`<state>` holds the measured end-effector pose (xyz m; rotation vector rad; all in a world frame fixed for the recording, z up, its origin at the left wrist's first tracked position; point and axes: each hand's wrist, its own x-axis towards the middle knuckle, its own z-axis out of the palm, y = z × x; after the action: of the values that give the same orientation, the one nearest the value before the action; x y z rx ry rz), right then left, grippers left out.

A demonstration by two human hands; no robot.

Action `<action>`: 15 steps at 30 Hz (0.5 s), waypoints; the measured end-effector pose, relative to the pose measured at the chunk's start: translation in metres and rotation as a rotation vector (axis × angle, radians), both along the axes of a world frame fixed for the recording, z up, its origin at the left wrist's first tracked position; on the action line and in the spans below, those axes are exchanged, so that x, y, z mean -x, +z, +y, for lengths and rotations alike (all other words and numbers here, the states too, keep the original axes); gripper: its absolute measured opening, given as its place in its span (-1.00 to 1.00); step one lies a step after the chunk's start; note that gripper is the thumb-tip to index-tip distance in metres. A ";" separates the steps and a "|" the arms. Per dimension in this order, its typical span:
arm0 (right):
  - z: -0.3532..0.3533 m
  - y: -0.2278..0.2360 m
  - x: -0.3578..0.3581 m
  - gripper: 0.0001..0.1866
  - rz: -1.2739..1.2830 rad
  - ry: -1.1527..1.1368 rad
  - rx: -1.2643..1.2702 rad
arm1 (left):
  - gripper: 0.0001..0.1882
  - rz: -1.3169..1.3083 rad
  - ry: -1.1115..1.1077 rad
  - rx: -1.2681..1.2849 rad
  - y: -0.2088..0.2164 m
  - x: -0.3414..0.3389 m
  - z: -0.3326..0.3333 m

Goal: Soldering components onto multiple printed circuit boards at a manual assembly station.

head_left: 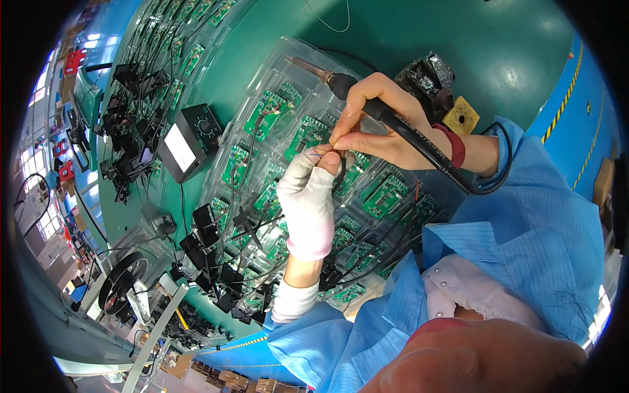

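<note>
- The left hand (306,203), in a white fingerless glove, has its fingertips pinched shut on a thin dark wire (342,171) that loops down just right of the thumb.
- The right hand (375,124) is bare; its thumb and forefinger meet the left fingertips at the same wire, while the other fingers curl closed round the black handle of a soldering iron (367,101), its metal tip pointing far and left.
- The wire sits at the pinch, held above a clear plastic tray (308,59) of green circuit boards (265,114).
- The wire looks light, limp and springy, so it probably needs a grip close to its end; the strands are likely fragile.
- The iron seems stiff and light; hold it only at the handle, since the tip may be hot.
- The iron's black cord (485,187) curves round the right wrist.
- Left of the tray stands a black control box with a dial (191,139); black connectors (209,255) lie at the tray's near-left side on the green bench (458,33).
</note>
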<state>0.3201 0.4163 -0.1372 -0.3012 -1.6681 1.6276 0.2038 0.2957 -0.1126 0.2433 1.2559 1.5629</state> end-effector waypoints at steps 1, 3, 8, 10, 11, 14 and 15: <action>0.000 0.000 0.000 -0.60 -0.011 -0.013 -0.023 | -0.87 0.033 -0.023 0.014 0.000 0.001 0.000; 0.000 0.000 -0.001 -0.61 -0.032 -0.039 -0.070 | -0.87 0.101 -0.070 0.042 0.000 0.002 0.000; -0.002 0.001 -0.001 -0.63 -0.074 -0.025 0.025 | -0.87 0.045 -0.005 -0.001 -0.005 0.001 0.002; -0.002 0.001 -0.003 -0.64 -0.082 -0.014 0.062 | -0.87 0.017 0.026 -0.022 -0.004 0.002 0.002; -0.003 0.000 -0.004 -0.64 -0.058 0.019 0.014 | -0.88 0.019 0.017 -0.005 -0.001 0.003 0.001; -0.003 -0.005 -0.007 -0.65 0.021 0.126 -0.127 | -0.89 0.031 -0.001 0.052 0.012 0.007 -0.008; -0.002 -0.004 -0.008 -0.65 0.024 0.133 -0.124 | -0.89 0.034 0.006 0.055 0.017 0.009 -0.012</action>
<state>0.3283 0.4145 -0.1414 -0.1101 -1.7946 1.6086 0.1950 0.2838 -0.0952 0.2312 1.3256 1.5327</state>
